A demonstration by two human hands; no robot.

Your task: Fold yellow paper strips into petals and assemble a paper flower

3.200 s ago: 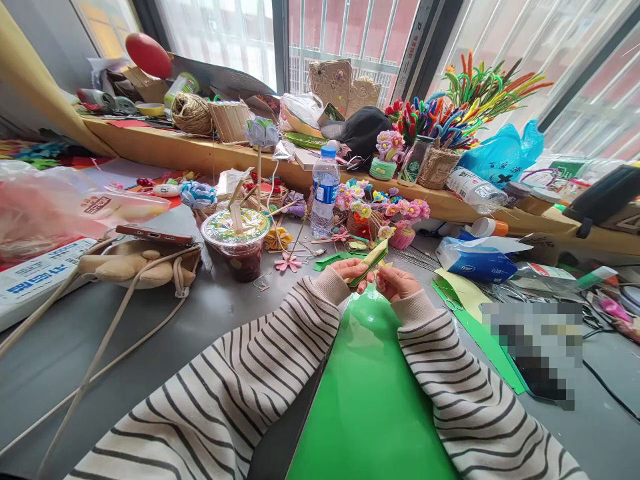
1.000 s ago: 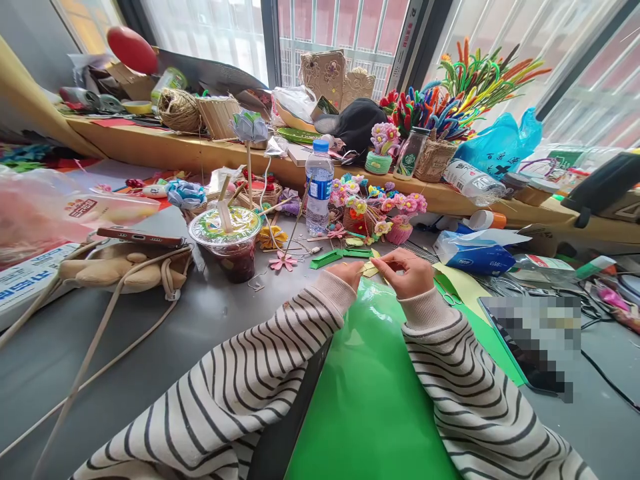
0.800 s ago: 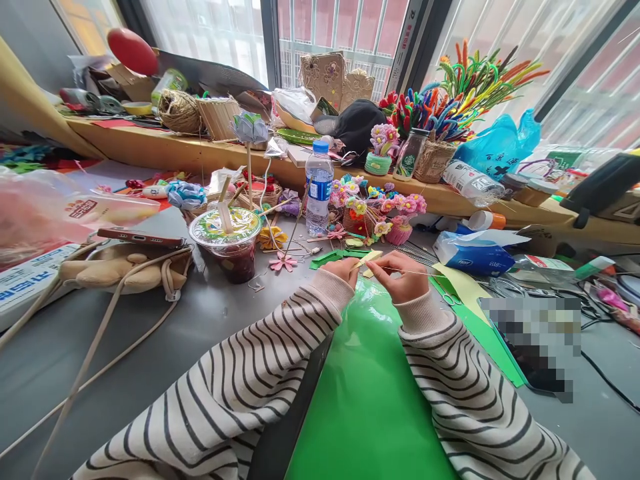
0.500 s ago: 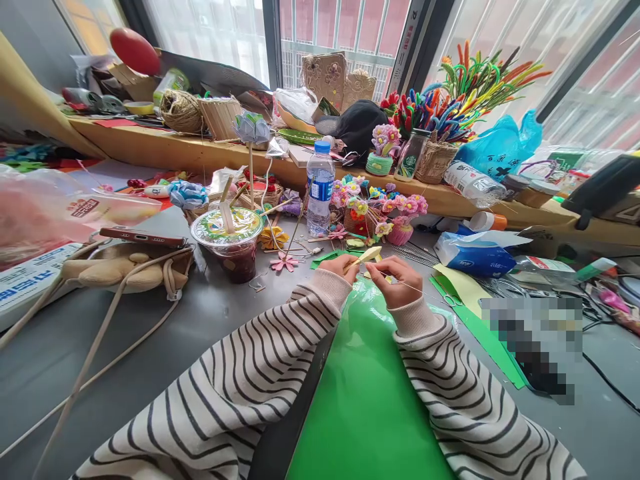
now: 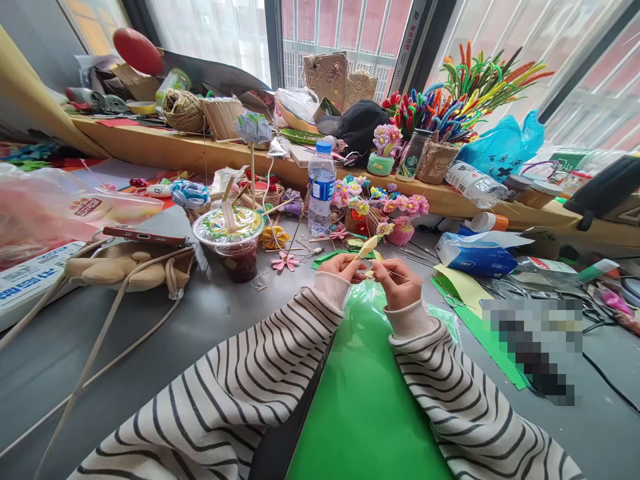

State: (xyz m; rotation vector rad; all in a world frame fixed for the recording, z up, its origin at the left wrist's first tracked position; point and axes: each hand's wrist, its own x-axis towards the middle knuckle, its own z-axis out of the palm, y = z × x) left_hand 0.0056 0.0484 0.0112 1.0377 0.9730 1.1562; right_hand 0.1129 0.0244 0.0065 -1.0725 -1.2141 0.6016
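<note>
My left hand point(image 5: 344, 268) is closed on a pale yellow bud-like piece point(image 5: 369, 247), its narrow tip pointing up and to the right. Close beside it, my right hand point(image 5: 401, 283) pinches a thin pale strand at the base of that piece; whether it is thread or wire I cannot tell. Both hands hover over the far end of a glossy green sheet point(image 5: 370, 400). Just behind them lie cut green paper pieces point(image 5: 326, 259).
To the left stand a lidded drink cup point(image 5: 240, 257) and a phone point(image 5: 145, 236) on a beige pouch point(image 5: 117, 267). A water bottle point(image 5: 321, 200) and crocheted flowers point(image 5: 410, 205) are behind my hands. At right are a blue tissue pack point(image 5: 473, 253), scissors point(image 5: 454, 301) and green paper strips point(image 5: 493, 343).
The yellow piece has tilted more upright in my left hand. My right hand has turned slightly and lowered a little, staying near the piece's base.
</note>
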